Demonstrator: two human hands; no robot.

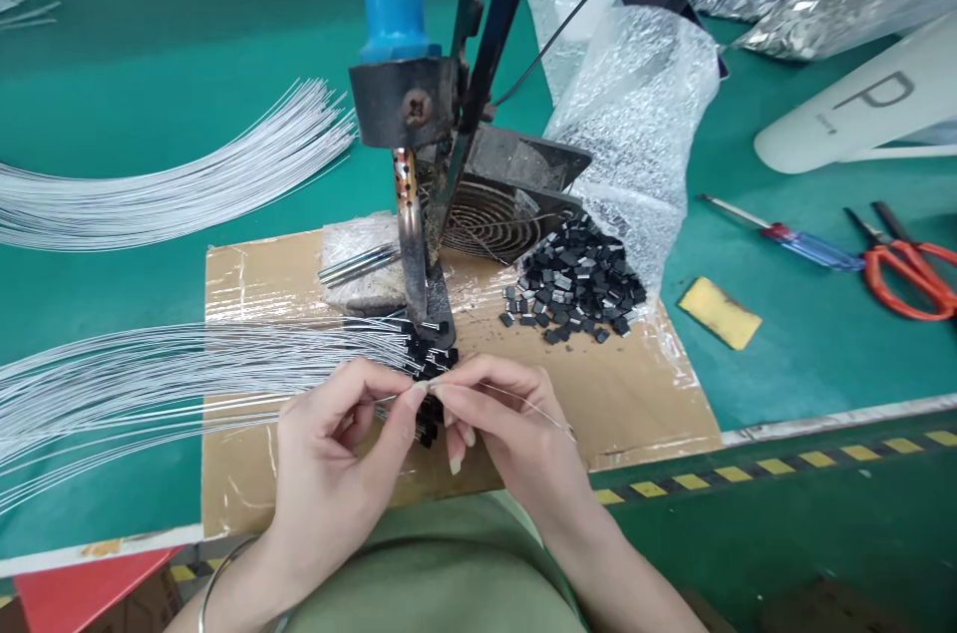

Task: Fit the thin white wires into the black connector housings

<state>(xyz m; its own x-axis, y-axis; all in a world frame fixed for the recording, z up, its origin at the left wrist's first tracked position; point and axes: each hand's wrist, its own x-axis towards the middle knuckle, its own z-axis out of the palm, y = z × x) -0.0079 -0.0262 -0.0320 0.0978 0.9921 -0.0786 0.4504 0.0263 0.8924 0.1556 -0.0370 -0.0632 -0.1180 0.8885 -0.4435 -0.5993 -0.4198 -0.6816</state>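
Pinched between thumb and forefinger, my left hand (340,449) holds the end of a thin white wire. My right hand (523,414) meets it fingertip to fingertip. A fine silvery strand (523,401), which looks like solder wire, runs from its pinch across its back; the exact point of contact is hidden by the fingers. Just behind the fingertips lie white wires (246,359) with small black connectors (430,359) on their ends. Above them a soldering iron (408,234) with a blue handle points down, held in a black stand (478,35).
Cardboard (628,404) covers the green bench. A heap of loose black connectors (583,279) spills from a bubble-wrap bag (635,125) by a dusty fan (493,214). Another wire bundle (186,184) lies left. At right are a yellow sponge (720,313), a screwdriver (814,247) and red-handled scissors (904,279).
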